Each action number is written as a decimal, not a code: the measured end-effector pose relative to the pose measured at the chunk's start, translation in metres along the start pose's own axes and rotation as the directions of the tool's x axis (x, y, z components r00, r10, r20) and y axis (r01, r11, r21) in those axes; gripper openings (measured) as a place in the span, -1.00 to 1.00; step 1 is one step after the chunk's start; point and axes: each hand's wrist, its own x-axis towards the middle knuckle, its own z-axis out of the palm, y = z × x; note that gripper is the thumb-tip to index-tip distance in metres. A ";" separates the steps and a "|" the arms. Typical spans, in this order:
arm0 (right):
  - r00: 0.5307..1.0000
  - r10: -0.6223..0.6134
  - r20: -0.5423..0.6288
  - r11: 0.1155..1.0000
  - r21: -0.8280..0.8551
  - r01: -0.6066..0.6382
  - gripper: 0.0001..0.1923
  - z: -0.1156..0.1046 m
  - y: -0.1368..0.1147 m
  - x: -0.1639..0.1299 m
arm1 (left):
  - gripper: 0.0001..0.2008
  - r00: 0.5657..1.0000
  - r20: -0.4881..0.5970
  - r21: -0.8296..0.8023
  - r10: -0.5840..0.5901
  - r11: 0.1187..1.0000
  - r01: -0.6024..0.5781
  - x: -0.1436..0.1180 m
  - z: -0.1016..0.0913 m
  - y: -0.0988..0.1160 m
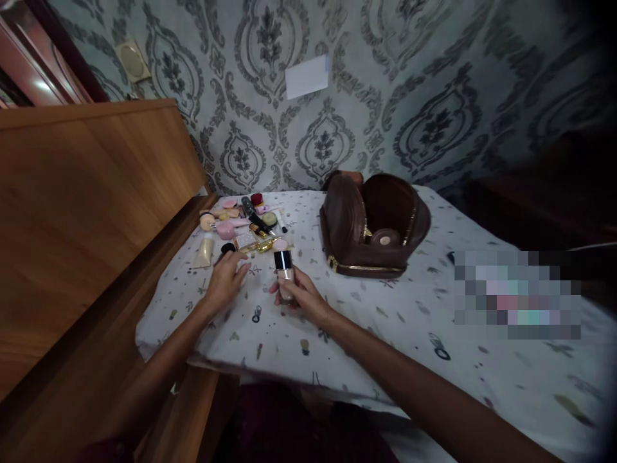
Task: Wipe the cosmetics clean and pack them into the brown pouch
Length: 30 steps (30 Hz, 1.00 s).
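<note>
Presently the right hand is clamped around a small bottle with a black cap, held upright just above the patterned cloth covering the desk. The left hand rests flat on the cloth, fingers loosely spread and gripping nothing, its fingertips beside a black round compact. Behind it lies a cluster of cosmetics — tubes, puffs, brushes. A brown zip bag stands open to the right, well apart.
</note>
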 end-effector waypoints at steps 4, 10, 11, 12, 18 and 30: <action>1.000 0.019 0.018 0.999 -0.026 -0.019 -0.64 -0.002 -0.003 -0.004 | -0.68 0.996 -0.074 -0.397 0.051 0.915 -0.076 0.015 0.002 0.032; 0.995 0.061 0.079 0.981 -0.186 -0.045 -0.78 -0.008 -0.004 -0.015 | -0.64 0.910 0.106 -0.209 0.401 0.904 -0.374 0.011 0.020 0.075; 0.993 0.074 0.094 0.979 -0.199 -0.054 -0.78 -0.010 -0.004 -0.017 | -0.65 0.905 0.139 -0.186 0.403 0.908 -0.376 0.013 0.023 0.077; 0.991 0.083 0.105 0.979 -0.194 -0.061 -0.76 -0.011 -0.004 -0.018 | -0.66 0.907 0.148 -0.186 0.394 0.912 -0.366 0.015 0.026 0.078; 0.989 0.069 0.128 0.991 -0.126 -0.053 -0.74 -0.014 -0.005 -0.020 | -0.69 0.988 0.022 -0.511 0.154 0.851 -0.122 0.038 0.041 0.069; 0.977 -0.192 -0.095 0.438 -0.899 -0.002 -0.73 -0.022 -0.013 -0.020 | -0.69 0.979 0.025 -0.630 0.205 0.763 -0.144 0.026 0.054 0.056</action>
